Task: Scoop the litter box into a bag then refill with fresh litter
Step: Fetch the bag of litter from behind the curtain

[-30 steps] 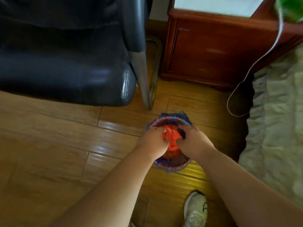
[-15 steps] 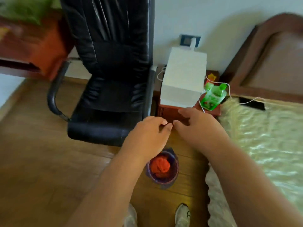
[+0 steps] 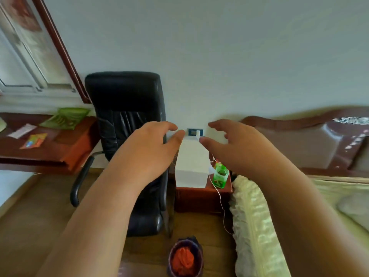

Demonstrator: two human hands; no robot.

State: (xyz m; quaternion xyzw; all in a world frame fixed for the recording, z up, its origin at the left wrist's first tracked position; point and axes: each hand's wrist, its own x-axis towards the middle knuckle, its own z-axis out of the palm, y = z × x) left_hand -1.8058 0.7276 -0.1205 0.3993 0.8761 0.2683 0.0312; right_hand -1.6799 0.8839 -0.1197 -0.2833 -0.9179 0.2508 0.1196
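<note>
Litter box and fresh litter are showing nowhere, so we are judging scooping and refilling undone, while an orange bag (image 3: 182, 260) is sitting bunched in a small bin (image 3: 171, 254) on the near floor, and we are holding our left hand (image 3: 147, 150) and right hand (image 3: 237, 148) raised, relaxed, empty.

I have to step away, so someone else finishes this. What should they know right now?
Left hand and right hand are both raised, fingers relaxed, holding nothing.
The orange bag sits bunched inside the small purple bin on the floor, in front of the black chair and the nightstand.
No litter box, scoop or fresh litter is in view, so I cannot tell what is done; find those first.
</note>
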